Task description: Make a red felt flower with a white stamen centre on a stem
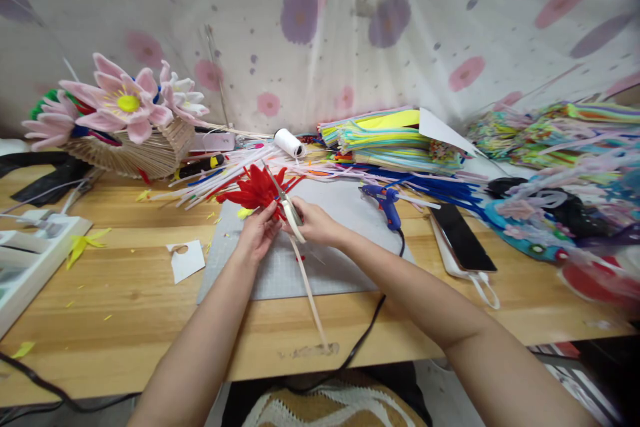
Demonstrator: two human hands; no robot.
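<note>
Near the middle, my left hand (259, 232) pinches the base of a red fuzzy flower (256, 188), whose pointed petals spread up and to the left. My right hand (313, 221) is closed on white-handled scissors (295, 221), with the blades pointing up and left against the flower's right side. A pale pink stem (309, 290) runs from below the hands down toward the table's front edge. Beneath both hands lies a grey cutting mat (345, 240).
A blue glue gun (384, 203) with a black cord lies right of the hands. Further right is a phone (463, 237). Pipe cleaner bundles (385, 140) and a thread spool (289, 143) lie behind. A pink flower basket (135, 153) and power strip (40, 253) are left.
</note>
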